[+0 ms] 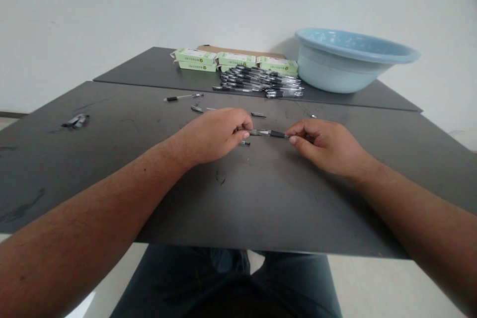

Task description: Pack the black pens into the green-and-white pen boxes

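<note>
A pen [270, 133] with a black grip lies level just above the dark table [261, 198], held between both hands. My left hand [218, 134] pinches its left end with curled fingers. My right hand [322, 144] pinches its right end between thumb and forefinger. A small pen part [245, 143] lies on the table under my left fingertips. Loose pen parts [197, 108] and one pen refill [182, 97] lie just beyond my hands.
A heap of pens [261, 82] lies at the back, in front of green and white boxes [234, 59]. A light blue basin [350, 59] stands at the back right. A small dark object [76, 120] lies at the left. My legs show below the table's near edge.
</note>
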`<action>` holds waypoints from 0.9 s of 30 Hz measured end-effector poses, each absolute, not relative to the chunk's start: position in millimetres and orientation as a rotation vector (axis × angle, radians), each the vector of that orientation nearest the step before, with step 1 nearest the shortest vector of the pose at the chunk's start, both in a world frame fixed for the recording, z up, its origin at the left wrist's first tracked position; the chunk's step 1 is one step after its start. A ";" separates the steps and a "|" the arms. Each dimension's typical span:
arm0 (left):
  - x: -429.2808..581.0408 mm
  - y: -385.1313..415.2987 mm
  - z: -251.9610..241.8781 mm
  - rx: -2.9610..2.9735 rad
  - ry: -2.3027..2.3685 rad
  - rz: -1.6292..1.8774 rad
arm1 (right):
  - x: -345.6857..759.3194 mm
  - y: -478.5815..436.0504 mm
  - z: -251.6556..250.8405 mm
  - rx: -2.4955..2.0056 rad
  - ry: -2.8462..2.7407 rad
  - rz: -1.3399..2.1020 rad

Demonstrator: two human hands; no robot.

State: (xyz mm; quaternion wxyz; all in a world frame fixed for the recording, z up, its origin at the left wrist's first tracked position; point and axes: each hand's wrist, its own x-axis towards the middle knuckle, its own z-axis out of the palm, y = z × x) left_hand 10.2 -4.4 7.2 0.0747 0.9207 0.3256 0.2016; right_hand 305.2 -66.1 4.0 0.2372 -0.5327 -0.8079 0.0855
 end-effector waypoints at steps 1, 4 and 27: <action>10.2 -4.4 7.2 2.766 0.970 0.596 | 305.5 -66.1 4.1 -1.456 -2.218 0.230; 11.5 -5.2 6.3 2.768 0.946 0.571 | 303.7 -67.0 5.1 -1.440 -2.241 0.227; 20.2 -10.6 0.9 2.657 0.983 0.612 | 300.3 -67.9 1.1 -1.219 -2.321 0.160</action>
